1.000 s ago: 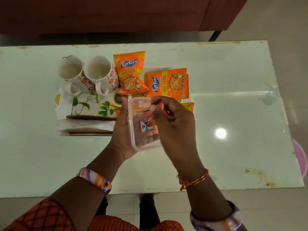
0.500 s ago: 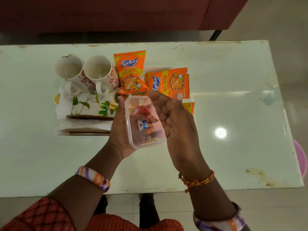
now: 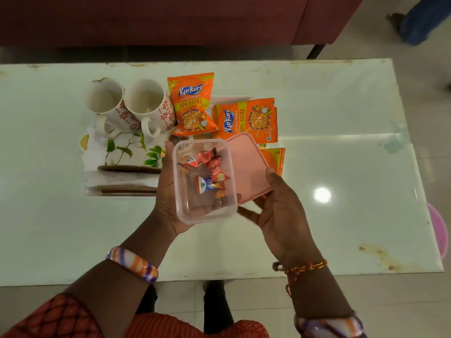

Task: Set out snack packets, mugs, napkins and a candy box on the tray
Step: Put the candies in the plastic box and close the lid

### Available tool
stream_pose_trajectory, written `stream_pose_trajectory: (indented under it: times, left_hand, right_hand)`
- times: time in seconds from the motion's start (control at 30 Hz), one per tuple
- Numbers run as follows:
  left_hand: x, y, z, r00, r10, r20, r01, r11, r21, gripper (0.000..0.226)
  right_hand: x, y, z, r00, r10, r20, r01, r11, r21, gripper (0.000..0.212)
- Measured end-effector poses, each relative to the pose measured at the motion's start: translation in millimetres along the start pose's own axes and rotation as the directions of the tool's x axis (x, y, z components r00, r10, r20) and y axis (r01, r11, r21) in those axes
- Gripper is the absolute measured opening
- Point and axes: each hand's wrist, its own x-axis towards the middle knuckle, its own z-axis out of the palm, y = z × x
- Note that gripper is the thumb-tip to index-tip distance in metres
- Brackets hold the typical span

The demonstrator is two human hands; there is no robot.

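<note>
Fingers point(image 3: 269, 172) pinch lid point(image 3: 246, 167) beside candy box point(image 3: 207, 208).

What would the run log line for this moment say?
left hand: holds clear plastic candy box | right hand: holds pink lid | lid: off

A glossy pale-green worktop point(image 3: 341, 167) with chipped, rust-stained edges reflected a ceiling light point(image 3: 322, 195). Beyond it stood a maroon sofa point(image 3: 170, 20). The floor point(image 3: 402, 69) was light tile.
</note>
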Motion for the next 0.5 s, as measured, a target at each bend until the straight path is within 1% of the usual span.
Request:
stream_pose_trajectory:
  times: [0.03,0.07,0.13,0.17,0.2,0.23,0.27,0.3,0.33,0.37,0.43,0.47,0.5]
  left_hand:
    - [-2.6,2.1,-3.4,1.0,0.008,-0.018,-0.007,1.0,0.029,0.083]
    - [-9.1,10.1,-2.7,0.993,0.078,-0.092,-0.063,0.985,0.16,0.087]
    - [-9.2,7.7,2.9,0.958,0.256,-0.13,-0.203,0.925,0.322,0.09]
    - [1.8,2.0,2.5,0.954,0.293,-0.057,-0.261,0.911,0.318,0.088]
    - [6.7,-1.4,-2.3,0.982,0.183,-0.038,-0.174,0.969,0.173,0.082]
    - [6.5,-2.1,-0.9,0.971,0.237,-0.039,-0.227,0.959,0.17,0.076]
    - [6.0,-2.5,2.2,0.956,0.293,-0.03,-0.283,0.943,0.172,0.072]
    - [6.6,-3.7,4.5,0.945,0.326,-0.012,-0.318,0.931,0.181,0.072]
    - [7.6,-5.2,5.4,0.933,0.358,-0.026,-0.345,0.915,0.208,0.073]
    - [8.3,-6.7,6.2,0.923,0.383,-0.044,-0.367,0.907,0.208,0.076]
    - [8.6,-11.6,11.7,0.915,0.402,-0.036,-0.387,0.898,0.211,0.087]
    - [9.5,-12.0,10.8,0.914,0.402,-0.044,-0.385,0.898,0.212,0.092]
    - [10.0,-12.6,9.7,0.915,0.397,-0.073,-0.373,0.901,0.223,0.095]
  right_hand:
    - [-0.6,2.2,-0.5,0.999,0.029,0.018,-0.03,0.997,0.065,0.019]
    - [-0.8,4.1,-1.6,0.999,0.026,0.023,-0.028,0.994,0.102,0.019]
    - [-2.8,4.1,-1.5,0.999,-0.044,0.007,0.043,0.993,0.108,0.025]
    - [-3.3,3.1,-1.5,0.995,-0.104,-0.002,0.104,0.992,0.065,0.028]
    - [-4.4,2.3,-1.3,0.983,-0.182,-0.006,0.181,0.983,-0.015,0.029]
    - [-6.2,1.5,-0.2,0.96,-0.28,0.007,0.277,0.949,-0.149,0.03]
    - [-8.8,2.0,1.0,0.922,-0.384,0.055,0.38,0.866,-0.325,0.031]
    - [-11.2,4.2,2.7,0.875,-0.463,0.142,0.468,0.732,-0.494,0.034]
    - [-13.4,7.8,5.1,0.837,-0.494,0.237,0.522,0.587,-0.619,0.039]
    - [-15.7,12.2,8.9,0.815,-0.489,0.311,0.542,0.454,-0.707,0.042]
    - [-19.9,23.3,15.6,0.78,-0.485,0.396,0.546,0.215,-0.81,0.048]
    - [-21.8,28.0,18.9,0.757,-0.502,0.418,0.537,0.114,-0.836,0.05]
    - [-22.8,32.3,21.7,0.736,-0.523,0.43,0.525,0.039,-0.85,0.049]
